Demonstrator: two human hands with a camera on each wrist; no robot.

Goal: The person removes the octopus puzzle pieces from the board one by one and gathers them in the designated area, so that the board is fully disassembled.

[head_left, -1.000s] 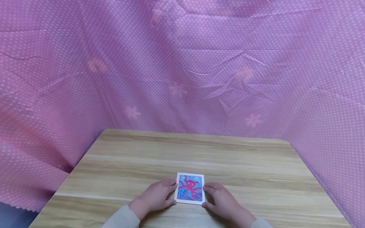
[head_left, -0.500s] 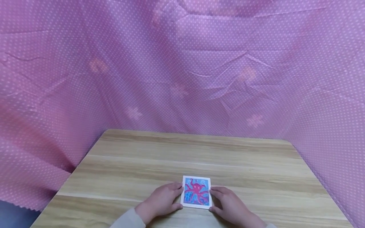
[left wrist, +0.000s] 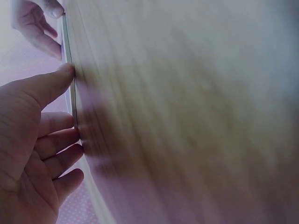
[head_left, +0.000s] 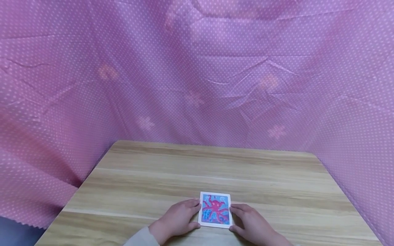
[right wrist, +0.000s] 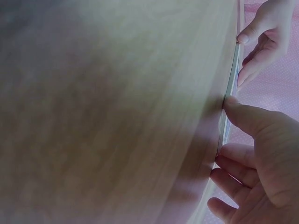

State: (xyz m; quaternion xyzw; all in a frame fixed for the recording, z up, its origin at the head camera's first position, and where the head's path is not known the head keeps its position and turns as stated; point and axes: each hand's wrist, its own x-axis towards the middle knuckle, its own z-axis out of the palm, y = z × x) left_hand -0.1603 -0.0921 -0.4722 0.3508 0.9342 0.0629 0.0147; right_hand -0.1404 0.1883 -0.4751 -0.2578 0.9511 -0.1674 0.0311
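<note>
A small square picture board (head_left: 215, 200) with a white border and a pink octopus on blue lies flat on the wooden table, near its front. Faint seams cross the picture. My left hand (head_left: 178, 218) touches the board's left edge, its thumb at the near corner and fingertips farther up that side. Opposite it, my right hand (head_left: 253, 222) touches the right edge in the same way. In the left wrist view, the left hand's fingers (left wrist: 65, 154) are spread and gently bent against the thin edge. The right wrist view shows similar loose fingers (right wrist: 233, 172).
Wood-grain table (head_left: 184, 164) spreads out beyond and to both sides of the board, with rounded far corners. A pink dotted cloth (head_left: 197, 85) hangs behind it and along both sides.
The board and both hands have slid a little to the right and toward the person. Both hands stay at its side edges, and the head view has shifted slightly.
</note>
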